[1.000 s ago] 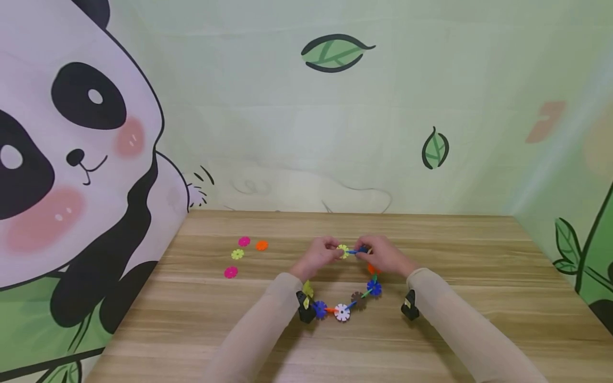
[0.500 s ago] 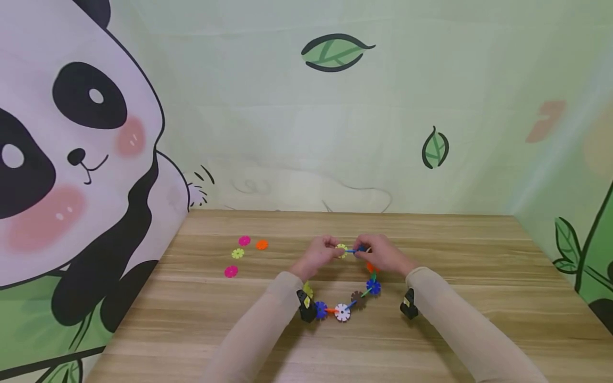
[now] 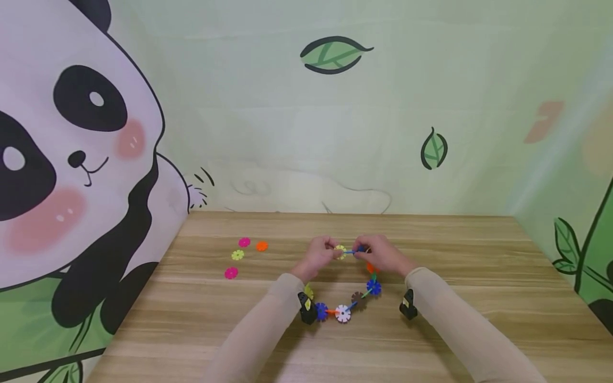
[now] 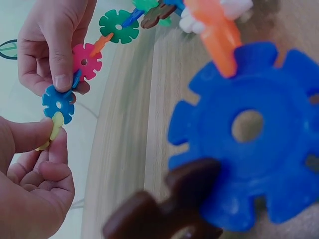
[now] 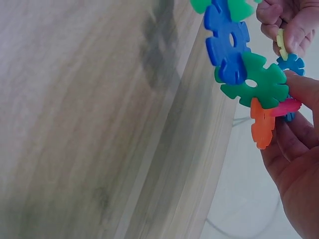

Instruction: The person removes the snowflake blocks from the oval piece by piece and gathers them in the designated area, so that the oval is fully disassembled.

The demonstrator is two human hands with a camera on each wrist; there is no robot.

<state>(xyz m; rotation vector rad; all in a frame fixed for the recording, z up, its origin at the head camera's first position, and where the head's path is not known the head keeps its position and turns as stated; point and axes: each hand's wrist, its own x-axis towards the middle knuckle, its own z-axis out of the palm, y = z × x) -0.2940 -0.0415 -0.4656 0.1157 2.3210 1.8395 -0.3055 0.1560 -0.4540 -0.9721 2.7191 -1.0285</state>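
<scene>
My left hand (image 3: 318,259) pinches a yellow slotted snowflake disc (image 4: 58,124) between thumb and fingers. That disc meets the edge of a light blue disc (image 4: 50,105). My right hand (image 3: 384,255) grips a blue piece joined to the light blue disc, beside a pink disc (image 4: 93,66); its fingers partly cover these pieces. From there a chain of interlocked discs hangs in a loop toward me, with green (image 5: 271,89), orange (image 5: 261,127), blue (image 3: 375,290), brown (image 3: 356,298) and white discs (image 3: 339,318). A blue disc (image 4: 209,112) looms large in the left wrist view. The left forearm hides part of the loop.
Loose snowflake discs lie on the wooden table (image 3: 191,319) to the left: a pink one (image 3: 244,242), an orange one (image 3: 262,246), a yellow one (image 3: 237,255) and another pink one (image 3: 231,273). Behind the table's far edge stands a printed panda backdrop (image 3: 268,127).
The yellow disc in my left fingers has shifted very slightly left. Both hands keep their grips, and the loop and loose discs stay nearly as they were.
</scene>
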